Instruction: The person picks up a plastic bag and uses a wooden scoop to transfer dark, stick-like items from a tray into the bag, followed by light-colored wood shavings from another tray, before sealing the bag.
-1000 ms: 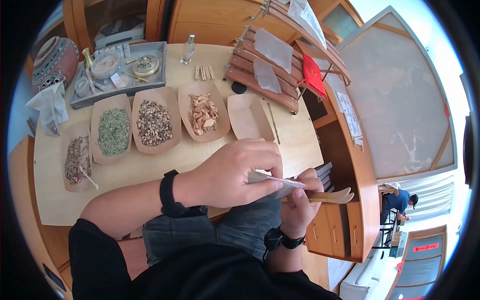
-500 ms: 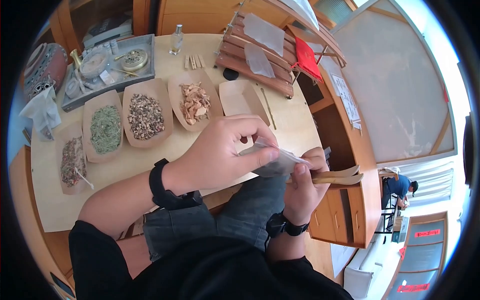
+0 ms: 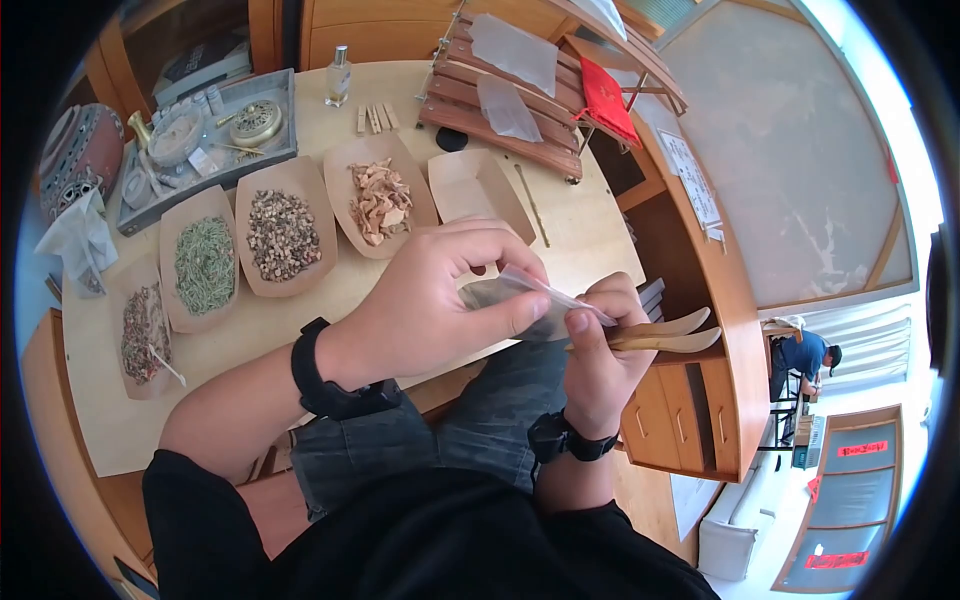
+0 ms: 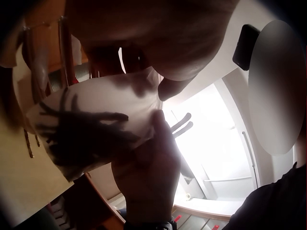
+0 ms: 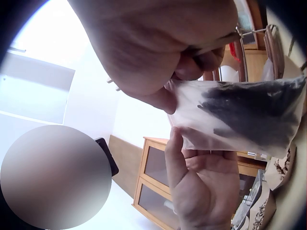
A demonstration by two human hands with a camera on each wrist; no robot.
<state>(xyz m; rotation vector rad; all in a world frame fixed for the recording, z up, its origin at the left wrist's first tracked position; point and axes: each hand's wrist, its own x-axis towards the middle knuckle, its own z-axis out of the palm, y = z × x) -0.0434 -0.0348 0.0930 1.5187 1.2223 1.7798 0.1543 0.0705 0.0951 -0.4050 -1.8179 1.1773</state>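
Five paper trays (image 3: 478,195) stood in a row on the table (image 3: 250,332), herb sprigs (image 3: 205,265) in the second from left. Behind the row's left part lay a rimmed tray (image 3: 289,115); rightward followed a bottle (image 3: 339,80), then a slatted rack (image 3: 553,156) with a pouch (image 3: 605,100) on it.

Home or studio rm: herb trays (image 3: 418,208) on wood tbl (image 3: 585,235) at 10 o'clock, drawers (image 3: 682,415) at 4, white sofa (image 3: 730,535) approx 5.

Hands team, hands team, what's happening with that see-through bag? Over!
Left hand and right hand both pinching see-through bag near one end. Dark pieces inside. Wooden tongs poking out of right hand. Nothing seen blocking the bag. Over.
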